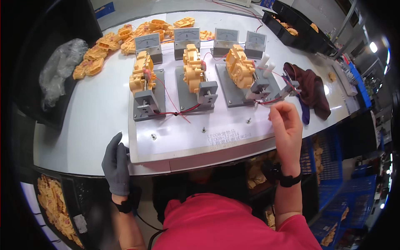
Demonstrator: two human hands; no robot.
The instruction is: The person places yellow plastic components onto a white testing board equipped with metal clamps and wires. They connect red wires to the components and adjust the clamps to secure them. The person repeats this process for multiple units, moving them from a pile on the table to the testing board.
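Observation:
My left hand (116,164), in a grey glove, rests at the table's front edge beside the left corner of a white test board (171,143). Its fingers are stretched out and it holds nothing. My bare right hand (287,127) hovers over the board's front right side, fingers curled in with nothing visible in them. A small toggle switch (248,121) is nearest to it; two more line the board's front. Three orange plastic housings, left (142,75), middle (192,71) and right (240,68), sit upright on grey fixtures with metal clamps and red wires.
Four analog meters, one of them this gauge (186,38), stand behind the fixtures. Loose orange housings (93,54) pile up at the back left, by a black bin with clear plastic (62,66). A dark red cloth (310,89) lies right; a black tray (300,31) stands far right.

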